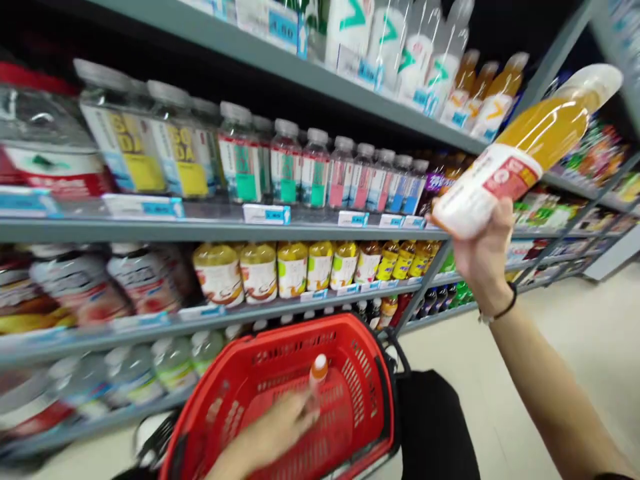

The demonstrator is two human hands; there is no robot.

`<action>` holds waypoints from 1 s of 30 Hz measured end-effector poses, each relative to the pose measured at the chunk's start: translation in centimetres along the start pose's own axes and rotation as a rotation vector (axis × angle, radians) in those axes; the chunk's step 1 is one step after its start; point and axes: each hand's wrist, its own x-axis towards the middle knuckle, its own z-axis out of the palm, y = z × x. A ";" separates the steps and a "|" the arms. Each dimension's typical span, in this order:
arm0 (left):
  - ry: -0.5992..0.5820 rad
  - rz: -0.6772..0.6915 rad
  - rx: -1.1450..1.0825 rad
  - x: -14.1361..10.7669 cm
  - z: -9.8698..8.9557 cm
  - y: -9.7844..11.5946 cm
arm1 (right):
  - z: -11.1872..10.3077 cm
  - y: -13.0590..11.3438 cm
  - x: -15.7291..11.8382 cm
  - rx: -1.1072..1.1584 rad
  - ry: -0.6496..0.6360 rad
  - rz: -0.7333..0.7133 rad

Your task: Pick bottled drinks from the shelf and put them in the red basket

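Note:
My right hand (pixel 487 250) grips the label end of a large bottle of orange drink (pixel 540 143), raised at a slant in front of the shelves with its cap to the upper right. A dark band circles the wrist. My left hand (pixel 287 420), smeared by motion, is inside a red shopping basket (pixel 370 340), its fingers round the lower part of a small orange bottle (pixel 319 370) with a white cap. The bottle's lower end is blurred and partly hidden.
Shelves (pixel 220 230) of bottled drinks run across the front and away to the right. Similar orange bottles (pixel 500 93) stand on the upper shelf. Pale floor (pixel 480 380) shows at the right, beside a black-clothed leg (pixel 435 427).

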 end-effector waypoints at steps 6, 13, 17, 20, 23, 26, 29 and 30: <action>0.417 0.383 -0.430 -1.1 -3.8 4.5 | 5.7 1.8 -21.0 0.911 -0.461 0.629; 0.414 0.475 -0.667 1.6 -7.0 3.4 | 11.3 4.5 -28.9 1.027 -0.864 0.779; 0.463 0.389 -0.889 3.7 -8.1 1.8 | 12.7 5.4 -27.2 1.004 -0.959 0.826; 0.547 0.360 -0.991 4.1 -7.8 0.9 | 13.7 5.8 -26.8 1.098 -1.039 0.920; 0.547 0.373 -1.014 3.6 -6.4 0.1 | 14.4 6.0 -27.9 1.163 -1.164 1.051; 0.495 0.396 -1.051 2.8 -4.8 -0.1 | 14.3 5.8 -29.3 1.098 -1.297 1.136; 0.368 0.468 -0.990 2.0 -4.1 0.3 | 13.5 5.5 -30.3 1.014 -1.281 1.107; 0.328 0.491 -0.951 1.7 -4.0 0.5 | 13.2 5.4 -30.6 0.985 -1.239 1.085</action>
